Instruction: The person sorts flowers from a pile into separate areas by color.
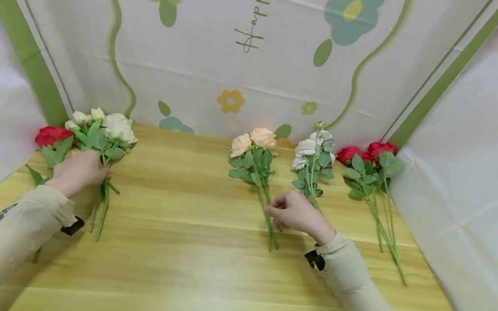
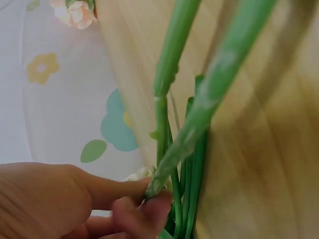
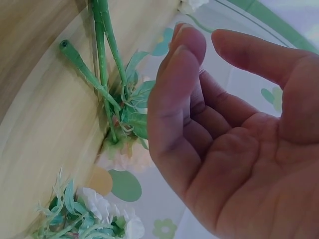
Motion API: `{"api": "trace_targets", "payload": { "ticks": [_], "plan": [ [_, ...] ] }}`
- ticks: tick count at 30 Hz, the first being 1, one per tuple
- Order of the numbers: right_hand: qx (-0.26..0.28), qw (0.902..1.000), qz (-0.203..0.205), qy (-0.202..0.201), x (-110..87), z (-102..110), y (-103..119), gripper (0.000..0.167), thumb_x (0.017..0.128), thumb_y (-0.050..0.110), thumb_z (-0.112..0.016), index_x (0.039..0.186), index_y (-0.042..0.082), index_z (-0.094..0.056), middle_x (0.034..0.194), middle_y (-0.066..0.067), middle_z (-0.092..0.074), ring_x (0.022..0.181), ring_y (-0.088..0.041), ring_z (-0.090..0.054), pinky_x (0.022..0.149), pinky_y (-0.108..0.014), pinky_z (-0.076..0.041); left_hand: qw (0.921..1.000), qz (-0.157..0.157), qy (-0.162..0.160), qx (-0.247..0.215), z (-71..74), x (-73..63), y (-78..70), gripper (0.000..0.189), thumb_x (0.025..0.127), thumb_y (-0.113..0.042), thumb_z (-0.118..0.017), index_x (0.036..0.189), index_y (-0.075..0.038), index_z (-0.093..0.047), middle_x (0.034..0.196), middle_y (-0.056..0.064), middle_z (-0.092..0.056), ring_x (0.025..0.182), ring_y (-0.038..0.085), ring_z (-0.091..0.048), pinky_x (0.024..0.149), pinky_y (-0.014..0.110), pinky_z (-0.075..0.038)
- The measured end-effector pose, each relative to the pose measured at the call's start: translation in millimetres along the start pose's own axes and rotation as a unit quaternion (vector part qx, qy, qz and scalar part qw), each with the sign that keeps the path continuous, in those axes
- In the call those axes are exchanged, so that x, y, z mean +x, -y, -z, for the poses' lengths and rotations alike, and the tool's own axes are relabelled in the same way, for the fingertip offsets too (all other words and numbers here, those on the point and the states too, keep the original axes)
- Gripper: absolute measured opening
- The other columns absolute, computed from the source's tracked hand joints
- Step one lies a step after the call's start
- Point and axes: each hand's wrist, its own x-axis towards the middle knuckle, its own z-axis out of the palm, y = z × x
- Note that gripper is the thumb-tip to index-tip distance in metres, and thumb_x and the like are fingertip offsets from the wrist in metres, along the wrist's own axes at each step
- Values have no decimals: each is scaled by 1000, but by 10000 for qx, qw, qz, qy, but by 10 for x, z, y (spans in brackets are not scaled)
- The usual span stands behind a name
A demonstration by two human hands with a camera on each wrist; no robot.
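Observation:
My left hand (image 1: pixel 79 173) is at the left among cream-white artificial flowers (image 1: pixel 119 128), whose green stems lie on the table. In the left wrist view its thumb and fingers pinch a green stem (image 2: pixel 204 99) beside several other stems. My right hand (image 1: pixel 299 214) hovers by the stems of the peach roses (image 1: pixel 263 138), fingers loosely bent. In the right wrist view a gap shows between thumb and fingers, with nothing held; the rose stems (image 3: pixel 102 64) are beyond the fingers.
A red flower (image 1: pixel 54 136) lies left of my left hand. White flowers (image 1: pixel 306 148) lie beyond my right hand, and red roses (image 1: pixel 382 150) at the far right. A flower-printed cloth (image 1: pixel 186 56) stands behind the wooden table (image 1: pixel 168 267), with white cloth on both sides.

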Motion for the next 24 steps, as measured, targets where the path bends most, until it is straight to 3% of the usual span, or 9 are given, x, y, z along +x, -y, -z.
{"api": "trace_targets", "payload": {
  "ticks": [3, 8, 14, 18, 24],
  "plan": [
    [107, 9999, -5, 72, 0, -13, 11, 24, 97, 20, -65, 87, -2, -71, 71, -17, -64, 58, -31, -60, 56, -38, -51, 9989, -126, -422, -144, -25, -71, 24, 46, 97, -30, -57, 57, -15, -41, 54, 0, -34, 50, 15, -34, 43, 33, -32],
    [79, 9999, 16, 102, -5, -29, 36, 24, 97, 20, -65, 86, 0, -72, 70, -19, -64, 54, -26, -57, 51, -29, -45, 9892, -501, -1316, -412, -27, -147, -35, 49, 100, -33, -54, 57, -14, -42, 49, -1, -34, 44, 14, -30, 38, 28, -25],
    [238, 9994, 99, 215, -48, -46, 89, 26, 98, 20, -64, 85, -2, -70, 71, -22, -63, 51, -16, -51, 50, -26, -40, 9671, -1212, -2071, -844, -27, -227, -336, 38, 100, -33, -57, 84, -1, -69, 53, 0, -53, 41, 18, -40, 36, 31, -30],
    [274, 9991, 258, 206, -77, -79, 146, 25, 98, 21, -64, 87, -1, -71, 72, -19, -64, 55, -18, -55, 52, -29, -47, 9530, -1632, -2175, -1335, -57, -359, -651, 35, 99, -32, -61, 92, 0, -72, 61, 3, -63, 41, 16, -49, 37, 30, -36],
    [416, 9971, 629, 125, -115, -196, 273, 20, 98, 24, -63, 97, 6, -72, 80, -11, -66, 73, -35, -64, 62, -44, -55, 9394, -1827, -1787, -2284, -168, -570, -1119, 31, 98, -35, -63, 95, -6, -73, 70, 1, -68, 50, 19, -60, 39, 30, -41]
  ]
}}
